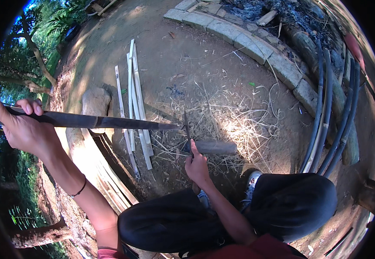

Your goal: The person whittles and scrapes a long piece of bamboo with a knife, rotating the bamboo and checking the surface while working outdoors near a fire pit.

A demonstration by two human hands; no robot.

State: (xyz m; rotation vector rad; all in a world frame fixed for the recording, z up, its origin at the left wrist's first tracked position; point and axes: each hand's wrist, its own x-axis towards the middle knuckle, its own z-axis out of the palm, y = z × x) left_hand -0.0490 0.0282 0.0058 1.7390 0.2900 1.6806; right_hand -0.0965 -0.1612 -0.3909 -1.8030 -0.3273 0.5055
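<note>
My left hand (pixel 27 125) is closed around a long dark bamboo strip (pixel 122 123), which runs to the right across the view and tapers to its far end. In my right hand (pixel 197 167) is a knife (pixel 187 125), its blade pointing away from me and the index finger laid along it. The strip's narrow end meets the blade, or lies just beside it. Below that spot, a short round piece of wood (pixel 215 147) rests on the ground between my feet, among pale curled shavings (pixel 250 129).
Several pale split strips (pixel 137 99) lie left of the shavings, near a rounded stone (pixel 96 103). More split pieces (pixel 103 168) lie by my left knee. To the right lean dark bamboo poles (pixel 325 108). A curved brick edging (pixel 239 39) borders ashes (pixel 278 17).
</note>
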